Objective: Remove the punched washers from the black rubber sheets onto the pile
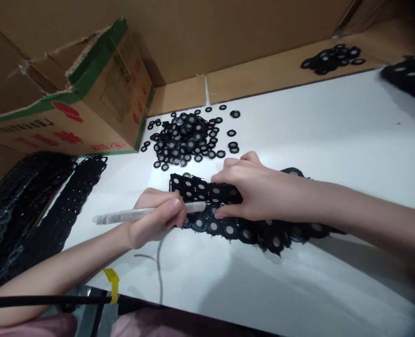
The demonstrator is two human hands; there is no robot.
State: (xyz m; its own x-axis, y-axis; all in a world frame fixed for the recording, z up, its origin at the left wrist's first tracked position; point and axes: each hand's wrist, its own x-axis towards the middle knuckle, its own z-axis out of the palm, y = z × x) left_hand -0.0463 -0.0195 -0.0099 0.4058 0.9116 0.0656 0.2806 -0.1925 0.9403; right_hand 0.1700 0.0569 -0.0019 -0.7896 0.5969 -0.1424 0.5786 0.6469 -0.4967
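Note:
My left hand is closed around a white pen-like tool. Its tip points right and lies at the black strip, which has rows of round grey spots. My right hand bears down on the same strip, thumb on the near side and bent fingers on the far side, gripping it. Part of the strip is hidden beneath that hand and forearm. Beyond both hands is a pile of small black rings with grey centres, several lying loose around it.
A cardboard box with green edges stands at the back left. Black perforated strips lie at the left. More black rings sit on the cardboard ledge at the back right, near a dark stack. A thin cord hangs over the front edge.

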